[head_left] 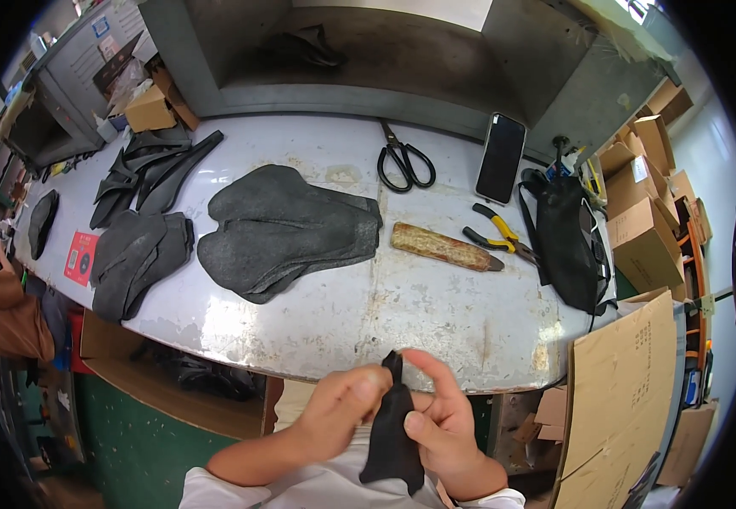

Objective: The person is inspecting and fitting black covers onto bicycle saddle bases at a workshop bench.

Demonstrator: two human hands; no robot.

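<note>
Just off the table's near edge, both my hands hold a narrow black leather-like piece (391,441) that widens toward its lower end. With thumb and fingers, my left hand (342,411) pinches it near its thin top. Closed around the right side of the piece is my right hand (446,424), its thumb pressing on the front and its index finger curled near the top. Beyond them on the table lies a large stack of dark grey leather-like pieces (291,233). Right of that stack rests a worn, brownish tool with a dark tip (444,247).
On the table (334,327) are black-handled scissors (405,163), yellow-and-black pliers (503,231), an upright phone (501,159) and a black bag (570,242). More dark pieces (143,259) lie left, beside a red card (80,258). A cardboard sheet (618,407) stands at the right.
</note>
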